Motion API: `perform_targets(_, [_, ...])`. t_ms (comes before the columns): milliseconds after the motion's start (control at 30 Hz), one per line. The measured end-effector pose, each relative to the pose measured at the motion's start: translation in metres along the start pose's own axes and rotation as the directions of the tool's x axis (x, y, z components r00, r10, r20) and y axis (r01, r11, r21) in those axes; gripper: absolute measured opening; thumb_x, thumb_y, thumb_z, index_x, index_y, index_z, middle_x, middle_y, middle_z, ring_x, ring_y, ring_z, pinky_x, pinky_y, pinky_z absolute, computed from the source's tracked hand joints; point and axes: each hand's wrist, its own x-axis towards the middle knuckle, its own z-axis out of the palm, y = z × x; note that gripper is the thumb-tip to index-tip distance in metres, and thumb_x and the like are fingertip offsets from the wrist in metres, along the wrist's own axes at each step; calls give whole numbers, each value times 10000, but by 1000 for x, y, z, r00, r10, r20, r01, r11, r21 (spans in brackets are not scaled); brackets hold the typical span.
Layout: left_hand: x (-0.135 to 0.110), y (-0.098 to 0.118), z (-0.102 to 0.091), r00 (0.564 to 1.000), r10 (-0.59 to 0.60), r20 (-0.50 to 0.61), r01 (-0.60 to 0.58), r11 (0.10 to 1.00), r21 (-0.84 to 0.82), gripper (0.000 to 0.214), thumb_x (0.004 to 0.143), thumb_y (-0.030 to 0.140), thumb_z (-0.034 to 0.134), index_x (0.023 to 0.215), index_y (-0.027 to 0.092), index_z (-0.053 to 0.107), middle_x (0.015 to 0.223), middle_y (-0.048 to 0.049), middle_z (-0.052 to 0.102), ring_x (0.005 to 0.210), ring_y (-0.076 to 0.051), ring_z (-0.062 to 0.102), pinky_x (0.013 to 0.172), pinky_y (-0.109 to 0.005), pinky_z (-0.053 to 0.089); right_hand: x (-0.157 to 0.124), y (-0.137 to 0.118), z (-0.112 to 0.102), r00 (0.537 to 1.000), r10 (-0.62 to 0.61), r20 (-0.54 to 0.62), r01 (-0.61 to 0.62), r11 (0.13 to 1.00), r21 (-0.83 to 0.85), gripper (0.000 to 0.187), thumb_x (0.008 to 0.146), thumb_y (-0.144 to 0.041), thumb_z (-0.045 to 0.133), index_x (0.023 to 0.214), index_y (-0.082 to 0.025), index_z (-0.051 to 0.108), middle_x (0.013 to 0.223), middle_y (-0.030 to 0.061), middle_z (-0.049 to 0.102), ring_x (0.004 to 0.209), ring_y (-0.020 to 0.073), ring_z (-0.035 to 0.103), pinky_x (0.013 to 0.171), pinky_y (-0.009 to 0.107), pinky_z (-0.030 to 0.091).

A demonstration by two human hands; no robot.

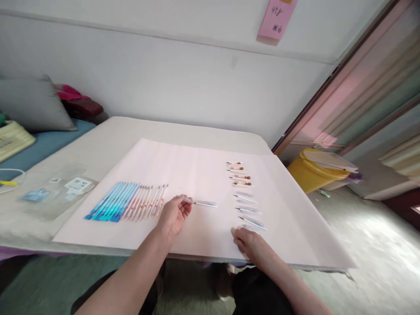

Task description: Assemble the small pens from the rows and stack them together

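My left hand point(173, 214) is closed, with a small white pen part point(187, 200) pinched between thumb and fingers. Just right of it a slim pen piece with a dark tip and a grey-white body point(205, 204) lies on the paper. My right hand point(247, 241) rests low on the paper with its fingers curled; what they hold, if anything, is hidden. Beyond its fingertips is a column of white refills with dark tips and greyish pieces point(251, 222). Left of my left hand lie blue pen barrels point(114, 199) and white-and-red pen barrels point(146, 201), side by side.
Farther up the right column are small pieces with brown figures point(241, 177). A white paper sheet point(295, 218) covers much of the table. Clear plastic bags point(62, 188) lie at left. A yellow bin point(306, 175) stands right of the table, a grey cushion point(36, 105) far left.
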Motion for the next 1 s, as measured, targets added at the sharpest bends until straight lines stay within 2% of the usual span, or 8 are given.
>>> perform_targets(133, [4, 7, -5, 1000, -1, 9, 1, 1000, 3, 53, 771, 94, 534, 729, 91, 566, 721, -113, 634, 653, -142, 619, 570, -230, 514, -27, -12, -7, 943, 271, -191, -199, 924, 325, 211, 855, -357, 401, 829, -210, 550, 676, 0, 580, 589, 134, 547, 592, 241, 414])
perform_targets(267, [10, 19, -8, 1000, 1, 19, 0, 1000, -25, 60, 787, 104, 521, 741, 105, 559, 722, -103, 633, 649, -144, 621, 561, -237, 510, -69, -27, 4, 866, 478, -149, -305, 738, 602, 234, 812, -421, 465, 830, -211, 567, 539, -33, 538, 528, 138, 537, 532, 234, 421])
perform_targets(400, [10, 28, -10, 1000, -14, 8, 15, 998, -55, 101, 801, 122, 506, 712, 105, 549, 698, -96, 624, 631, -140, 617, 570, -242, 508, -98, -38, 31, 844, 529, -87, -324, 634, 703, 239, 781, -427, 502, 832, -205, 573, 572, -24, 563, 536, 144, 550, 510, 238, 431])
perform_targets(533, [4, 36, -17, 1000, 10, 2, -10, 997, -76, 98, 798, 124, 507, 707, 112, 544, 699, -93, 625, 628, -137, 616, 571, -236, 501, -114, -49, 46, 842, 526, -118, -324, 668, 670, 239, 789, -411, 499, 902, -212, 567, 687, -3, 609, 596, 154, 591, 568, 254, 467])
perform_targets(667, [1, 46, -27, 1000, 25, 3, -25, 995, -100, 97, 799, 113, 492, 710, 117, 532, 687, -85, 617, 633, -136, 615, 584, -239, 502, -130, -52, 38, 797, 564, -216, -360, 731, 580, 239, 788, -400, 499, 937, -226, 569, 782, 10, 637, 637, 163, 609, 639, 282, 481])
perform_targets(833, [-1, 54, -30, 999, 32, 19, -29, 990, -135, 91, 800, 116, 489, 713, 117, 519, 688, -86, 612, 630, -136, 611, 576, -233, 501, -143, -53, 38, 788, 587, -187, -363, 687, 630, 209, 752, -359, 547, 906, -224, 583, 758, 1, 634, 613, 158, 597, 610, 282, 474])
perform_targets(900, [-5, 54, -28, 999, 30, 30, -25, 989, -146, 89, 798, 110, 489, 713, 117, 517, 687, -85, 610, 633, -136, 612, 574, -230, 501, -135, -61, 54, 798, 597, -83, -341, 560, 755, 148, 741, -298, 562, 859, -212, 588, 691, -16, 616, 576, 138, 582, 556, 254, 455])
perform_targets(1000, [-13, 52, -25, 999, 21, 47, -13, 988, -156, 87, 788, 94, 498, 706, 116, 520, 680, -83, 608, 629, -136, 611, 563, -226, 502, -104, -82, 96, 762, 584, 280, -414, 108, 904, 25, 734, -175, 573, 758, -177, 574, 633, -31, 589, 516, 87, 552, 498, 200, 417])
